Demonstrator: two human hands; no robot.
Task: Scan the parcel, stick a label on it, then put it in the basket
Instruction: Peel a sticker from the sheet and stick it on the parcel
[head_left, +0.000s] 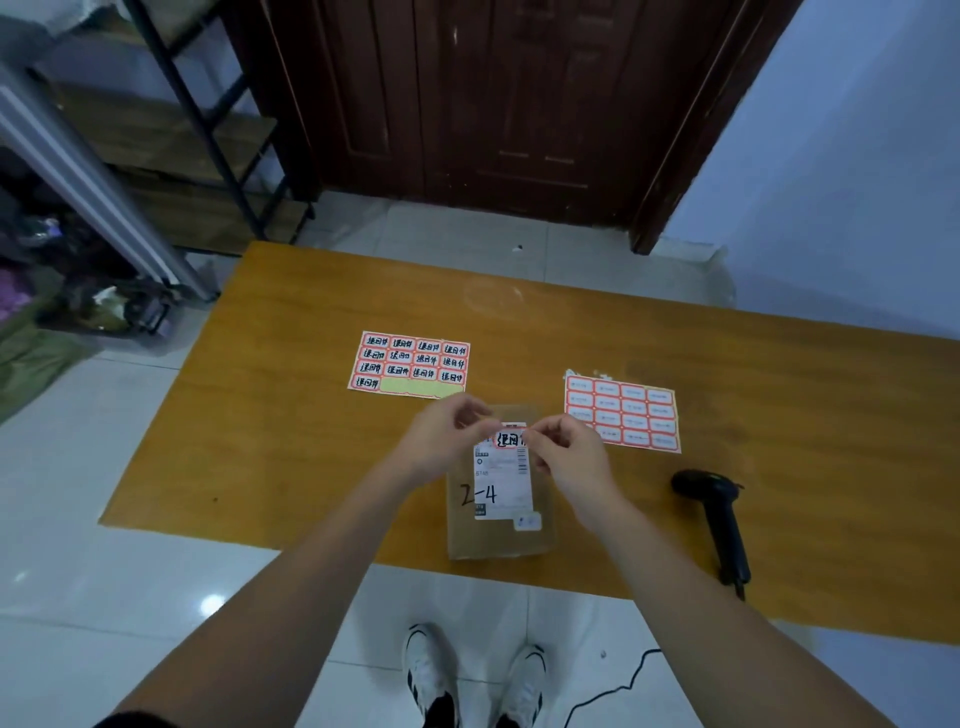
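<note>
A flat brown cardboard parcel (496, 535) lies at the near edge of the table, marked "2-4" and carrying a white shipping slip (501, 483). Just above its far end, my left hand (447, 441) and my right hand (569, 457) pinch the two ends of a small red-bordered label (510, 439) with black writing. The label hovers over the top of the shipping slip; whether it touches the parcel I cannot tell. A black handheld scanner (719, 519) lies on the table to the right, apart from both hands. No basket is in view.
A sheet of written red labels (410, 364) lies beyond the parcel, and a sheet of blank red labels (623, 413) sits to the right. The orange wooden table (291, 415) stands on a tiled floor. A dark door is behind; shelving and clutter stand at left.
</note>
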